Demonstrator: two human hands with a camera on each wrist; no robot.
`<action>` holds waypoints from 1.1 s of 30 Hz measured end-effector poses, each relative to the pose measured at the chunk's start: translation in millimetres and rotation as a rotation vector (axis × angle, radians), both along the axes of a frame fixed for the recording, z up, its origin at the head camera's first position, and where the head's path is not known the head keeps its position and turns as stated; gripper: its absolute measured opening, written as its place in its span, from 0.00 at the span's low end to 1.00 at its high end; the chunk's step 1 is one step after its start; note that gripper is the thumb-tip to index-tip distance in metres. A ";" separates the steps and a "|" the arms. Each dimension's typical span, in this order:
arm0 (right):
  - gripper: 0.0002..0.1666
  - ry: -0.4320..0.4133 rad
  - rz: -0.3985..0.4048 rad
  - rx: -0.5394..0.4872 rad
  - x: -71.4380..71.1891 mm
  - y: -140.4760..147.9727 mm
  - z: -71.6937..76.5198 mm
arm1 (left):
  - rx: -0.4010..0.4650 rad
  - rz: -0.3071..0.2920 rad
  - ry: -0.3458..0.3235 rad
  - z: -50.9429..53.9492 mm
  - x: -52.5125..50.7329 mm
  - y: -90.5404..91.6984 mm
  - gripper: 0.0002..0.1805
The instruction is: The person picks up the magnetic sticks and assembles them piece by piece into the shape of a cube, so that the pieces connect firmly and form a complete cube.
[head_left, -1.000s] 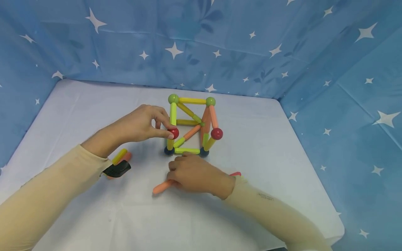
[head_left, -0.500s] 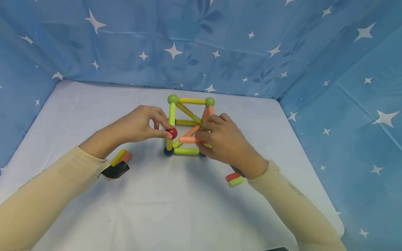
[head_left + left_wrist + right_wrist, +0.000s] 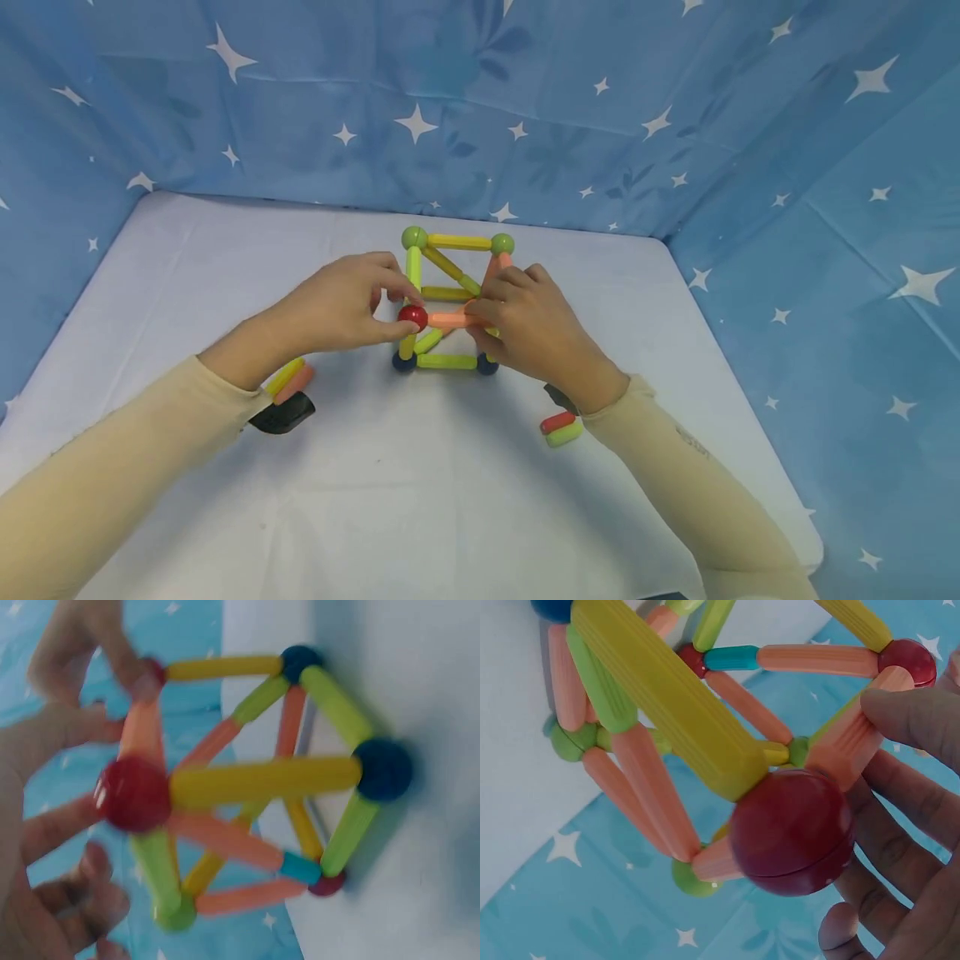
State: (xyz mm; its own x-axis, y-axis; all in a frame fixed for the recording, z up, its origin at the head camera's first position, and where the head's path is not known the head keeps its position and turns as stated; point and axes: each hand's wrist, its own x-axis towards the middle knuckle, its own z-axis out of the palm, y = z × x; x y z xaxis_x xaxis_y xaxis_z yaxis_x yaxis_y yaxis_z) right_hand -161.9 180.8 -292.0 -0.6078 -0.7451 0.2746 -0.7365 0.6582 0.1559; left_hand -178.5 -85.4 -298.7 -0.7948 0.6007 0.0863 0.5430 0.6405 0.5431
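A cube-like frame of magnetic building sticks and balls stands on the table, with green balls (image 3: pixel 502 243) at its top back and dark blue balls (image 3: pixel 403 361) at its bottom front. My right hand (image 3: pixel 536 333) pinches an orange magnetic stick (image 3: pixel 847 750) between thumb and fingers. That stick spans the top front, between the left red ball (image 3: pixel 135 793) and the right red ball (image 3: pixel 791 832). In the head view the right red ball is hidden behind my right hand. My left hand (image 3: pixel 348 304) has thumb and forefinger spread loosely around the left red ball, the thumb apart from it.
Yellow (image 3: pixel 285 377) and orange (image 3: pixel 296 385) sticks lie beside my left wrist. A red stick (image 3: pixel 557 423) and a light green stick (image 3: pixel 564 434) lie below my right wrist. Blue star-patterned cloth (image 3: pixel 465 100) rises behind the white table (image 3: pixel 390 500).
My right hand has carried the orange stick from the table up to the frame and set it level against the left red ball. My left fingers have loosened around that ball.
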 end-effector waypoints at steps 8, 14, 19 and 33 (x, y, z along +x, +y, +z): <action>0.17 -0.026 -0.023 -0.085 -0.1 5.9 -8.8 | -0.142 0.044 0.273 -9.8 14.3 25.4 0.19; 0.25 -0.041 -0.059 -0.205 1.8 21.2 -10.9 | -0.096 0.086 0.274 -14.2 15.8 26.6 0.19; 0.31 -0.079 -0.175 -0.241 8.8 40.4 -14.7 | -0.063 0.050 0.185 -7.9 13.9 17.1 0.20; 0.30 -0.166 -0.240 -0.263 16.3 55.1 -20.5 | 0.078 -0.016 -0.041 -2.1 4.1 10.1 0.10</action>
State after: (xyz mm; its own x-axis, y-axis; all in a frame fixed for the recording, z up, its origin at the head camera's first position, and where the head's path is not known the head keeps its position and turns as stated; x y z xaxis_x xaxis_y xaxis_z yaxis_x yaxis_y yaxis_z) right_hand -145.6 235.9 -312.5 -0.8085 -0.4937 0.3204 -0.5577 0.8166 -0.1490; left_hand -174.5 -75.3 -300.8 -0.7888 0.6064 0.1007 0.5291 0.5864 0.6133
